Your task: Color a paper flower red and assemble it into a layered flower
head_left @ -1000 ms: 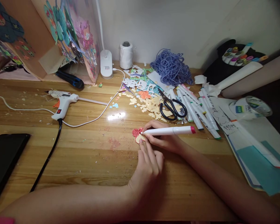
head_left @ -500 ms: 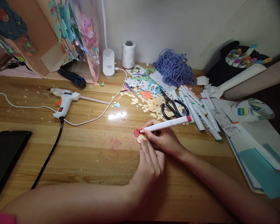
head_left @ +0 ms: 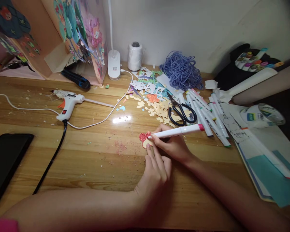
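Note:
A small flower-shaped paper cutout (head_left: 143,137) lies on the wooden table, partly coloured red, with a cream part lower down. My right hand (head_left: 172,143) is closed around a white marker (head_left: 177,131) with a red end. The marker's tip rests on the cutout near its middle. My left hand (head_left: 157,167) reaches in from below, its fingers stretched out and a fingertip pressing the cutout's lower edge against the table. My fingers cover the cutout's right side. Reddish smudges (head_left: 120,146) mark the table to the left.
Black-handled scissors (head_left: 181,112), paper scraps (head_left: 157,108), loose markers (head_left: 211,120) and blue-purple cord (head_left: 181,69) lie behind my hands. At left are a glue gun (head_left: 69,104), its cable and a dark phone-like device (head_left: 8,164). Paper sheets (head_left: 263,158) and tape (head_left: 262,114) lie at right.
The marker has tilted lower at its back end and its tip has shifted slightly right on the cutout. My left hand stays in place. The whole view has shifted slightly.

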The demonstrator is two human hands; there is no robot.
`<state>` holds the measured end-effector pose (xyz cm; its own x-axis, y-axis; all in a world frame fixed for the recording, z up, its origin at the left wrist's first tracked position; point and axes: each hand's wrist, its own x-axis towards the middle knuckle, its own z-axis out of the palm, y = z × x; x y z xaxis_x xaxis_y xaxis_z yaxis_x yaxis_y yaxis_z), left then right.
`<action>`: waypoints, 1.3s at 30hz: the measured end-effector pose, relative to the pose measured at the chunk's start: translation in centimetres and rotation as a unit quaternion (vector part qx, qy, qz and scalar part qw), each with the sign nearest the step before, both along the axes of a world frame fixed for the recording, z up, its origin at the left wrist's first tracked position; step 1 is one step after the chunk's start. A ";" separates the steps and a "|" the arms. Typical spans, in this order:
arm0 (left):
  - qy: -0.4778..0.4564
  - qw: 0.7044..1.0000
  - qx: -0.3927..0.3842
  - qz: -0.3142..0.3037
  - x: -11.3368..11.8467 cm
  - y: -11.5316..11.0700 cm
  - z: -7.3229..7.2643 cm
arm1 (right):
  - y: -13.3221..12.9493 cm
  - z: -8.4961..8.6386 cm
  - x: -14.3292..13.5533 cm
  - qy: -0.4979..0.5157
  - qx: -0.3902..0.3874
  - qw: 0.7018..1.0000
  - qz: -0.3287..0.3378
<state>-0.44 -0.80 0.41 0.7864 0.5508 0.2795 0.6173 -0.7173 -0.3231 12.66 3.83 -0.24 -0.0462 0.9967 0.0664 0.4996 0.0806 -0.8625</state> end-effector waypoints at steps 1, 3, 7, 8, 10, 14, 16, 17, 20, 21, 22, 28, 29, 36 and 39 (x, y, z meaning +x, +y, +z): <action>-0.003 1.000 0.003 -0.001 0.0 0.0 -0.1 | 0.0 0.0 0.1 0.006 0.000 1.000 -0.001; -0.008 1.000 0.001 0.000 0.0 0.0 -0.2 | 0.0 -0.1 0.2 0.027 0.005 1.000 0.001; -0.006 1.000 -0.020 0.017 0.0 0.1 0.1 | 0.3 -0.1 0.8 0.089 0.027 0.995 0.025; -0.003 0.999 -0.026 0.019 0.0 0.0 0.2 | 0.4 -0.1 0.9 0.101 0.023 0.994 0.034; 0.002 0.999 -0.030 0.020 0.0 0.0 0.4 | 0.5 -0.1 1.3 0.104 0.009 0.993 0.053; -0.005 1.000 -0.009 0.026 -0.1 -0.3 0.3 | 0.4 0.0 1.6 0.024 0.020 0.996 0.088; -0.014 1.000 -0.004 0.025 -0.1 -0.3 0.1 | 0.3 0.1 1.5 -0.024 0.042 0.994 0.102; -0.016 1.000 -0.004 0.024 0.0 -0.3 0.0 | 0.3 0.1 1.5 -0.041 0.053 0.992 0.107; -0.020 1.000 0.000 0.020 0.1 -0.2 -0.3 | 0.4 0.3 1.3 -0.063 0.081 0.990 0.102; -0.020 1.000 0.002 0.020 0.1 -0.2 -0.3 | 0.4 0.4 1.2 -0.066 0.087 0.989 0.101; -0.016 1.000 0.003 0.018 0.1 -0.2 -0.3 | 0.4 0.4 1.2 -0.069 0.091 0.988 0.105; 0.007 1.000 -0.005 0.017 0.0 -0.4 0.2 | 0.1 0.3 1.3 -0.041 0.056 0.990 0.122; 0.006 1.000 -0.006 0.018 0.0 -0.4 0.3 | 0.0 0.2 1.3 -0.034 0.051 0.991 0.117; -0.003 1.000 -0.003 0.017 0.1 -0.3 0.2 | 0.1 0.0 1.2 -0.026 0.042 0.994 0.102; -0.004 1.000 -0.004 0.016 0.2 -0.3 0.1 | 0.1 0.0 1.2 -0.013 0.031 0.994 0.108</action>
